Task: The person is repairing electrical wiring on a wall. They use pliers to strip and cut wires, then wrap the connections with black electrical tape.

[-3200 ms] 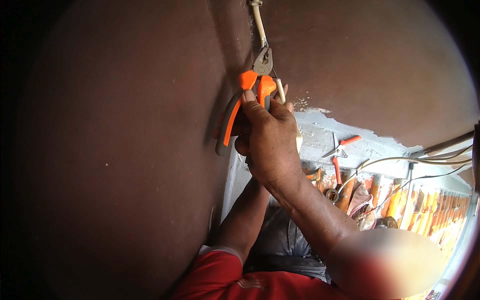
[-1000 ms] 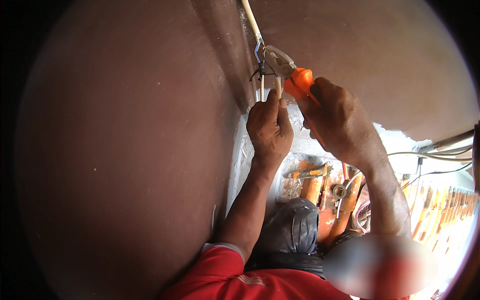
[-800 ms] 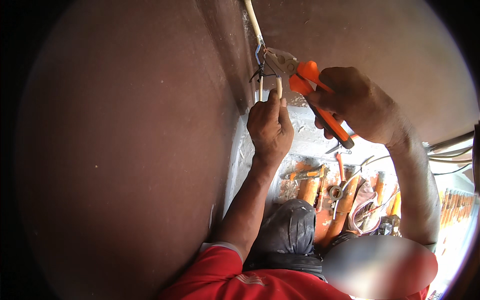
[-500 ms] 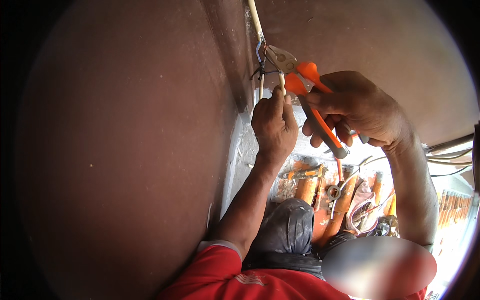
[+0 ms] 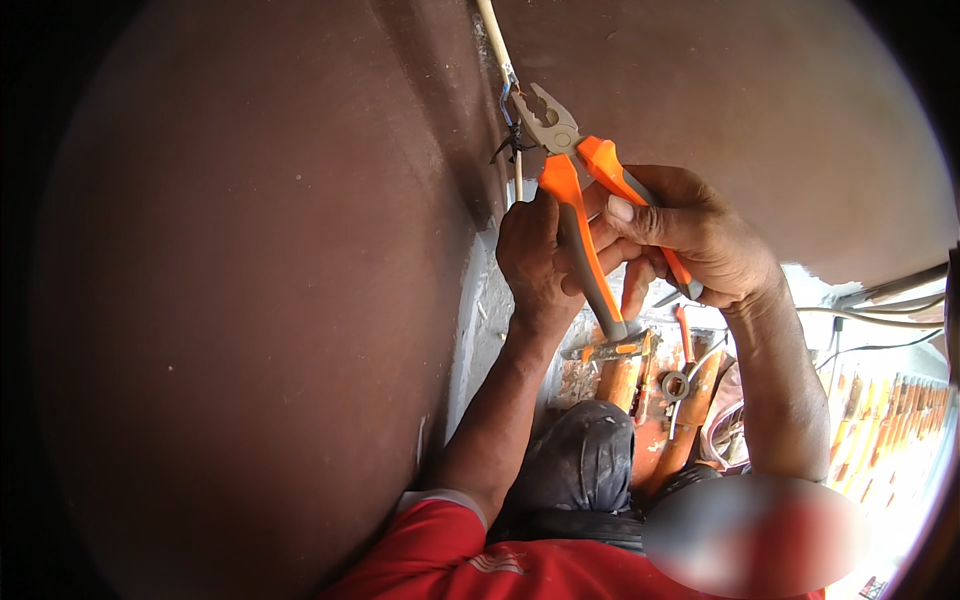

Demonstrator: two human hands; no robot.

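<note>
Orange-and-grey pliers [image 5: 548, 120] with spread handles are in my right hand [image 5: 705, 235], whose fingers reach around and between the grips. The jaws are slightly parted at the exposed blue and copper-coloured wires [image 5: 507, 103] below an upper cream cable [image 5: 493, 35]. Black wire ends or tape [image 5: 513, 142] cluster there, with a pale lower cable [image 5: 519, 175] running down from them. My left hand [image 5: 532, 258] is closed just below, at the cable ends, partly behind the nearer pliers handle; its grip on the cable is mostly hidden.
Brown wall surfaces [image 5: 270, 300] meet in a corner. Below lie orange-stained ribbed tiles [image 5: 620, 385] with tools [image 5: 620, 350], a tape roll [image 5: 674, 386] and a pinkish bag [image 5: 725, 400]. Loose cables [image 5: 880, 322] run along the right; my knee [image 5: 575, 455] is underneath.
The pliers' handles have swung wider and down-left across my left hand, with the jaws opening slightly. My right hand has shifted down and left, its fingers moving along the grips.
</note>
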